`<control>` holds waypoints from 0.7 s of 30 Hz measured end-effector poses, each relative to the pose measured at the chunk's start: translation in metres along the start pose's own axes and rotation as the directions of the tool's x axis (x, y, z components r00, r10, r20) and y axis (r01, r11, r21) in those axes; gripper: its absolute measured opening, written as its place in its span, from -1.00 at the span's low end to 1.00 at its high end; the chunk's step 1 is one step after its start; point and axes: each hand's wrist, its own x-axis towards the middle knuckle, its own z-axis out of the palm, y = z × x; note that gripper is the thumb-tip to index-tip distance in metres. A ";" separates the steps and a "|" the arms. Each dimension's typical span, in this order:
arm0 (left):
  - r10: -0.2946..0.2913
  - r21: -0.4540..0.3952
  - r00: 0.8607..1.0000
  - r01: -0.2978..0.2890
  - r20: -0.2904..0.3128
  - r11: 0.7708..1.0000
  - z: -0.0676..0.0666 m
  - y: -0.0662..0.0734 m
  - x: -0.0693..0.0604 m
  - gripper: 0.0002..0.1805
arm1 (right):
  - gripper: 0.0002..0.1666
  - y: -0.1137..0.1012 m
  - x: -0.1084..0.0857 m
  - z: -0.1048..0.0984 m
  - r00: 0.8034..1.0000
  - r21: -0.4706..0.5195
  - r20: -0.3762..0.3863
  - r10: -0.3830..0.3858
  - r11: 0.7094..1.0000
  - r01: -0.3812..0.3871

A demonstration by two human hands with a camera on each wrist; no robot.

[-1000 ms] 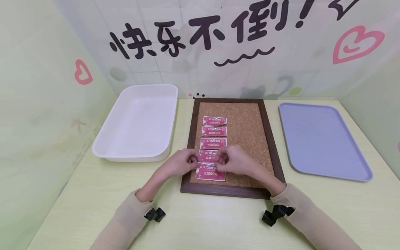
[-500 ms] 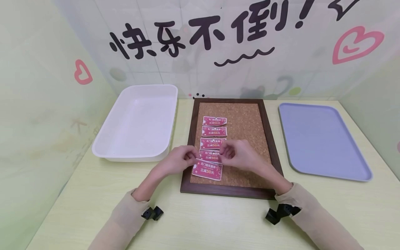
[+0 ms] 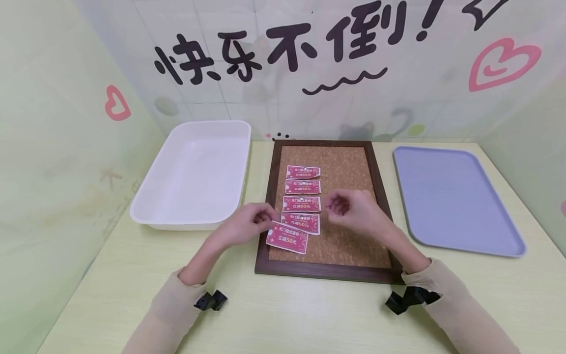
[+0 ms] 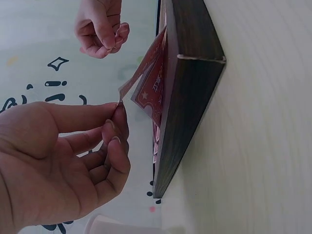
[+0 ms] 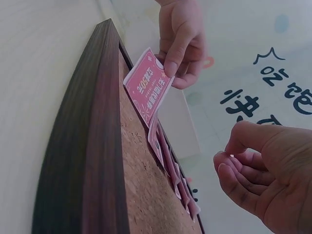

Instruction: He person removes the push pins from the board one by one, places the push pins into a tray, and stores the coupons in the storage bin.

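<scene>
Corkboard (image 3: 347,169) beneath, left hand (image 3: 247,222) pinches nearest coupon's (image 3: 288,238) corner; right hand (image 3: 354,210) curled, contents unclear.

This is an indoor tabletop booth; whether it stands in a home, shop or office cannot be told. A pale wood-grain table (image 3: 300,314) fills the lower frame, enclosed by a left wall (image 3: 57,196), a back wall (image 3: 274,110) and a right wall (image 3: 526,128). Black Chinese lettering (image 3: 292,46) spans the top, with a small pink heart (image 3: 117,103) at upper left, a larger pink heart (image 3: 504,66) at upper right, and a faint cat print (image 3: 355,130) right of centre.
</scene>
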 end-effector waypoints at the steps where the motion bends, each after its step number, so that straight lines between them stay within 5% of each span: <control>1: 0.000 -0.004 1.000 0.000 0.000 1.000 -0.001 0.000 -0.001 -0.90 | -0.83 0.002 0.000 -0.002 1.000 -0.007 -0.010 -0.007 1.000 0.007; 21: 0.008 -0.004 1.000 -0.008 -0.025 1.000 -0.024 0.005 -0.010 -0.93 | -0.88 0.025 -0.017 -0.043 0.990 -0.026 -0.138 -0.009 1.000 0.005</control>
